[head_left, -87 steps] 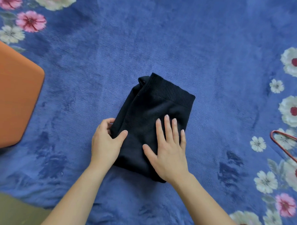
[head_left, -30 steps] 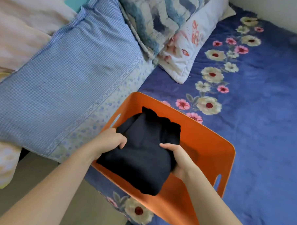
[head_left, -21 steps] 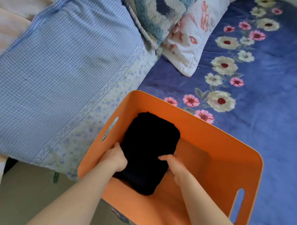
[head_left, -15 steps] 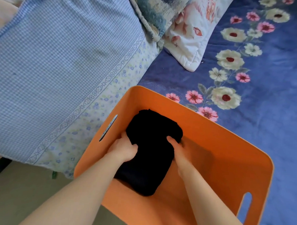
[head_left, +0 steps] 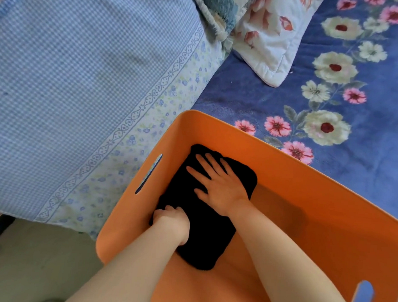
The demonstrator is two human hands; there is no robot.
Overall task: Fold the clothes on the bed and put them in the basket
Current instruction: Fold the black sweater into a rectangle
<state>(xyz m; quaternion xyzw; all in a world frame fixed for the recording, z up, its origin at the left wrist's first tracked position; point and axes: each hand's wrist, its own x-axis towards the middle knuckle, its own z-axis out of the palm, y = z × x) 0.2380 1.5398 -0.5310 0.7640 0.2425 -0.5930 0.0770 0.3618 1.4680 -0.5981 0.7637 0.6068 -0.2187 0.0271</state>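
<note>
- Folded black knit garment [head_left: 203,242] lies on floor of orange plastic basket [head_left: 284,154], close to left wall by handle slot.
- Your right hand [head_left: 219,183]: flat on top of garment, fingers straight and spread, grasping nothing.
- Your left hand [head_left: 172,222]: fingers curled at garment's near left edge, apparently pinching it.
- Press evenly with right palm to flatten folds.
- Tuck left edge square to wall; let go without dragging layers.
- Keep right half of basket free for further items.
- Basket sits on blue floral fleece blanket [head_left: 351,180].
- Brand, label, writing: none legible.
</note>
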